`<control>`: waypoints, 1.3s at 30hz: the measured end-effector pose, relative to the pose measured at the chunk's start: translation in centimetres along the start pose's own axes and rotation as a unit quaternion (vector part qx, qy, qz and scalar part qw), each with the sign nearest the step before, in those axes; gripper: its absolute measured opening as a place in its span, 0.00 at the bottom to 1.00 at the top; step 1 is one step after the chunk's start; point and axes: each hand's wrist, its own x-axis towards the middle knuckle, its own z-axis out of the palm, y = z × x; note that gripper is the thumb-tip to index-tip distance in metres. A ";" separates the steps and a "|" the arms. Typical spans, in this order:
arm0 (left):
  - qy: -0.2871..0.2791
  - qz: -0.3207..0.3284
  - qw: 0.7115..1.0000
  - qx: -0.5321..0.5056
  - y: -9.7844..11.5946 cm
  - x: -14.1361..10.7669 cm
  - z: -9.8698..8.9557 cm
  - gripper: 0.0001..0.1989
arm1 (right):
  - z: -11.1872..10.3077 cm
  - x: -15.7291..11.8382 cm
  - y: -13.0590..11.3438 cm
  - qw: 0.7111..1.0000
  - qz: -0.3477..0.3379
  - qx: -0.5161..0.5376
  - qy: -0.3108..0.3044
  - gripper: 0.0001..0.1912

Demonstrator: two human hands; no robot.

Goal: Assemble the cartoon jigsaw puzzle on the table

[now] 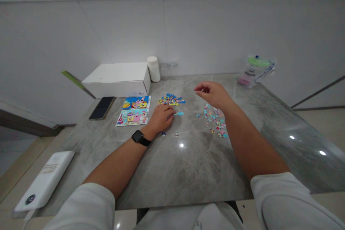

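My left hand (162,116), fingers curled together, rests on the table with its fingertips at the left end of the light blue jigsaw pieces (180,114). How firmly it grips them is hard to see. Raised above the table, my right hand (212,93) has thumb and fingers pinched; what is between them, if anything, is too small to make out. Below it spreads a loose group of pastel jigsaw pieces (215,116). A pile of blue and yellow jigsaw pieces (171,99) lies just beyond my left hand. Two single pieces, one dark (164,134) and one pale (177,134), lie nearer me.
Two cartoon picture cards (133,110) lie left of my left hand, beside a phone (102,108). Behind stand a white box (115,79), a white bottle (153,69) and clear glasses (172,70). A plastic bag (254,72) sits back right; a white power bank (45,179) front left.
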 end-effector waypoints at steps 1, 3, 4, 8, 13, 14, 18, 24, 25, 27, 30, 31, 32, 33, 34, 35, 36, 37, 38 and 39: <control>0.002 -0.001 1.000 0.000 0.0 0.0 0.0 0.11 | -0.9 -0.3 -0.3 1.000 -0.005 0.000 0.016 0.10; 0.003 -0.004 1.000 0.002 0.1 0.1 -0.2 0.11 | -2.6 -0.8 -0.6 0.999 -0.016 -0.004 0.043 0.11; 0.002 -0.004 1.000 0.003 0.2 0.1 -0.2 0.11 | -3.3 -1.0 -0.5 0.998 -0.019 -0.008 0.053 0.11; -0.004 0.006 1.000 0.005 0.2 0.1 -0.4 0.11 | -4.5 -1.8 1.2 0.997 -0.002 -0.047 0.056 0.10; -0.005 0.019 1.000 0.013 0.0 0.1 -0.3 0.11 | -3.4 -4.1 5.6 0.991 0.052 -0.127 -0.003 0.09; -0.007 0.022 1.000 0.014 0.0 0.1 -0.2 0.10 | -3.0 -4.9 6.6 0.988 0.058 -0.142 -0.017 0.10; -0.010 0.026 1.000 0.013 -0.5 0.1 0.2 0.10 | -1.5 -7.9 10.3 0.977 0.090 -0.191 -0.031 0.11; -0.006 0.017 1.000 0.014 -0.8 0.1 0.3 0.11 | 0.4 -9.7 11.8 0.972 0.093 -0.216 -0.029 0.13; -0.007 0.016 1.000 0.015 -0.9 0.1 0.3 0.11 | 0.8 -9.7 11.5 0.974 0.077 -0.210 -0.040 0.14; -0.009 0.015 1.000 0.016 -0.9 0.1 0.3 0.11 | 1.5 -9.5 10.6 0.978 0.035 -0.195 -0.065 0.14; -0.008 0.010 1.000 0.011 -0.9 0.2 0.4 0.12 | 2.8 -9.5 8.9 0.978 -0.043 -0.171 -0.108 0.15; -0.007 0.009 1.000 0.008 -0.9 0.2 0.4 0.12 | 3.2 -9.6 8.5 0.977 -0.067 -0.163 -0.120 0.15; -0.006 0.008 1.000 0.006 -1.0 0.2 0.4 0.12 | 3.6 -9.7 8.0 0.975 -0.088 -0.156 -0.131 0.15; -0.006 0.009 1.000 0.004 -1.0 0.2 0.5 0.12 | 3.9 -9.8 7.7 0.973 -0.105 -0.149 -0.140 0.16; -0.007 0.011 1.000 0.002 -1.0 0.2 0.5 0.12 | 4.1 -9.8 7.5 0.971 -0.117 -0.143 -0.149 0.16; -0.008 0.013 1.000 0.002 -1.0 0.2 0.5 0.12 | 4.3 -9.9 7.3 0.970 -0.123 -0.140 -0.156 0.17; -0.009 0.015 1.000 0.001 -1.1 0.2 0.5 0.12 | 4.5 -9.9 7.2 0.969 -0.125 -0.139 -0.162 0.17; -0.008 0.016 1.000 0.001 -1.1 0.1 0.5 0.12 | 4.6 -9.9 7.2 0.968 -0.124 -0.140 -0.169 0.17; -0.007 0.017 1.000 0.002 -1.1 0.1 0.5 0.12 | 4.6 -9.9 7.3 0.967 -0.120 -0.142 -0.175 0.17; -0.006 0.017 1.000 0.002 -1.1 0.1 0.5 0.12 | 4.6 -9.9 7.4 0.966 -0.116 -0.145 -0.178 0.17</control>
